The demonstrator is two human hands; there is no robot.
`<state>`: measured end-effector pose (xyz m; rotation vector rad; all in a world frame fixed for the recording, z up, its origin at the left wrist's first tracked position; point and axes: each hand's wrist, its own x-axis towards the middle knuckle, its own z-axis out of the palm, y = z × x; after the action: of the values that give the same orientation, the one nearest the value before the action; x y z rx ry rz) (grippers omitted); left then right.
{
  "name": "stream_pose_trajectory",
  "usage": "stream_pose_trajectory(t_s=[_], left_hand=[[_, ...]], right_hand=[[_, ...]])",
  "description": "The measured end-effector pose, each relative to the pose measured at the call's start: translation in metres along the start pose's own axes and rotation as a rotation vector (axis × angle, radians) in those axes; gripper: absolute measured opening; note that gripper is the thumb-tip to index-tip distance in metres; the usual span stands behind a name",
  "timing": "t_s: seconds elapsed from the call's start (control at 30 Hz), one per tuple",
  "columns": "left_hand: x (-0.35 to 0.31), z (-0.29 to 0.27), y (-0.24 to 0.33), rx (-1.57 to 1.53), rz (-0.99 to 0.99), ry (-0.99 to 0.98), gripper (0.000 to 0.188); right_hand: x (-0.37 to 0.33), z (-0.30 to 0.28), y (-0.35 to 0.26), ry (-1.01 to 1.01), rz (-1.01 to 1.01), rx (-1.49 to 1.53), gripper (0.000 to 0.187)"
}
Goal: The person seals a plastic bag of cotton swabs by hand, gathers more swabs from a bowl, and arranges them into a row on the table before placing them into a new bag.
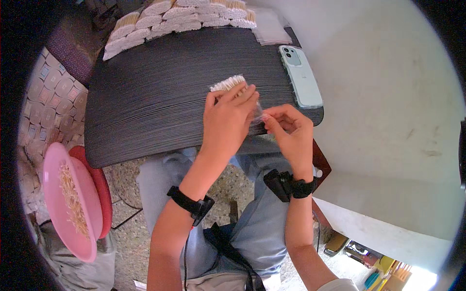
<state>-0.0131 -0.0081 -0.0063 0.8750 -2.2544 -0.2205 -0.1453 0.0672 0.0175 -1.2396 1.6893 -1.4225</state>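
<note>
A small clear bag of cotton swabs (228,83) lies near the middle of the dark ribbed table (145,92), its white tips pointing away from me. My left hand (227,109) rests over it, fingers laid across the swabs and holding the bag down. With thumb and forefinger, my right hand (293,133) pinches the loose end of that bag, to the right of the left fingers. Most of the swabs are hidden under my left hand.
Several bundles of cotton swabs (182,20) are stacked along the table's far edge. Beside them are flat clear plastic bags (273,31). A pale phone (303,77) lies at the right edge, near the wall (378,87). Lower left, a pink basin (51,194) holds loose sticks, with a red stool (104,199) behind.
</note>
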Motion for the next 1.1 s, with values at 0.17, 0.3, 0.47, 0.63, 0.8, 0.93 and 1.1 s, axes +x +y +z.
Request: stream_pose_trajectory(t_s=[0.17,0.3,0.47,0.63,0.8,0.93,1.1], left_hand=[[0.002,0.0,0.0,-0.044,-0.014,0.031,0.034],[0.009,-0.022,0.017,-0.27,0.016,0.182,0.03],[-0.048,-0.098,0.043,-0.845,0.229,0.405,0.023],[-0.044,-0.169,0.088,-1.527,0.594,0.399,0.023],[-0.031,-0.191,0.131,-1.706,0.63,0.829,0.013],[-0.041,-0.197,0.121,-1.684,0.68,0.748,0.011],[-0.044,-0.199,0.129,-1.515,0.592,0.911,0.007]], right_hand=[[0.004,0.002,0.002,0.003,-0.021,-0.024,0.005],[0.012,0.007,0.015,0.099,-0.092,-0.075,0.007],[0.011,0.011,0.005,0.119,-0.09,-0.217,0.008],[0.011,0.018,0.002,0.142,-0.106,-0.253,0.009],[0.012,0.02,0.005,0.168,-0.146,-0.297,0.009],[0.013,0.021,0.002,0.166,-0.143,-0.334,0.008],[0.015,0.032,0.004,0.17,-0.146,-0.313,0.009]])
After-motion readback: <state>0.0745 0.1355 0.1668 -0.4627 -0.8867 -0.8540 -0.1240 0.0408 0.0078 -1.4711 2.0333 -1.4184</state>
